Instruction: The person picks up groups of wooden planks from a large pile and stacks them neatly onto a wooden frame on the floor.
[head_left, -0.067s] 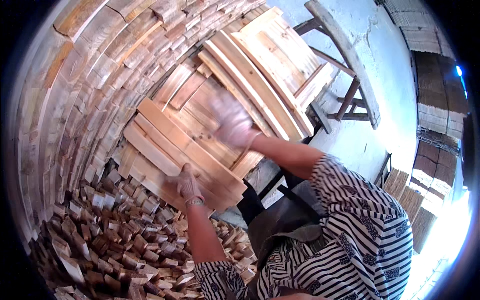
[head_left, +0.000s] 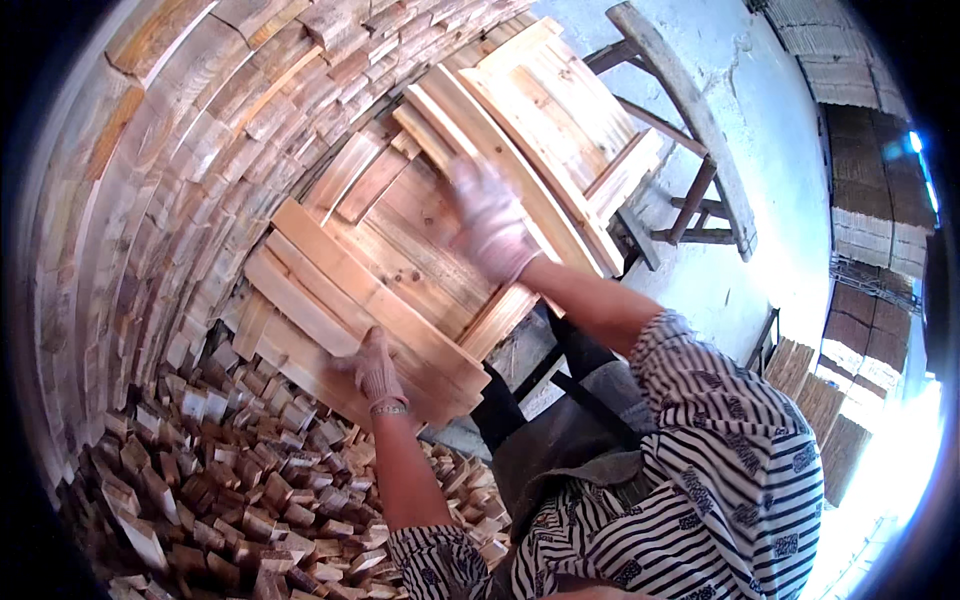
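Observation:
My left hand (head_left: pixel 375 372), in a light knitted glove, rests on the left group of wooden boards (head_left: pixel 335 265) with thumb and fingers apart. My right hand (head_left: pixel 490 222), gloved too and slightly blurred, reaches with outstretched fingers over the left edge of the right group of long planks (head_left: pixel 510 150); whether it touches them I cannot tell. Between the two groups lies a panel of pale, knotted boards (head_left: pixel 405 245). Short wood strips (head_left: pixel 362 186) sit at its far end.
A tall wall of stacked wood pieces (head_left: pixel 190 150) rises at the left. Loose wood blocks (head_left: pixel 270 480) are heaped below the boards. A worn wooden trestle (head_left: pixel 690 120) stands on the pale floor (head_left: pixel 770 180) at the right. Several bundled stacks (head_left: pixel 870 250) line the far right.
My right hand has shifted a little to the right, from over the panel toward the right planks. My left hand stays in place on the boards.

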